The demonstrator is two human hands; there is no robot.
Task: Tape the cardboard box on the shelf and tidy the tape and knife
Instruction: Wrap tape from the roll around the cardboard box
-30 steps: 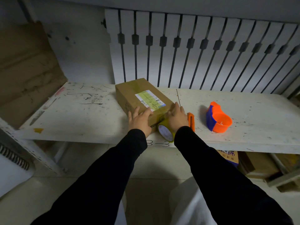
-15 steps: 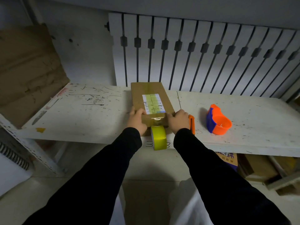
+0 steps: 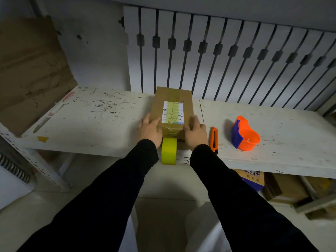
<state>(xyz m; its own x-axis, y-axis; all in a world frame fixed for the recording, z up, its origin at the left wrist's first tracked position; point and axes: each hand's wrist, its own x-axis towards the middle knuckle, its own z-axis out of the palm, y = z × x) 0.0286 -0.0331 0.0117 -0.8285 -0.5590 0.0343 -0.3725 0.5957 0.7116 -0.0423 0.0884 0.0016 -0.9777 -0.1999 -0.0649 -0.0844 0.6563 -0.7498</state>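
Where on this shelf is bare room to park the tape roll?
Widest free patch: shelf left of the cardboard box. Also free beyond the orange dispenser. Crowded: box, right hand, knife and dispenser sit close together; tape roll hangs at the front edge.

We see the brown cardboard box (image 3: 172, 108) lying flat on the white shelf (image 3: 91, 128), label up. The yellow tape roll (image 3: 169, 150) hangs at its near end; the orange knife (image 3: 214, 140) lies just right.
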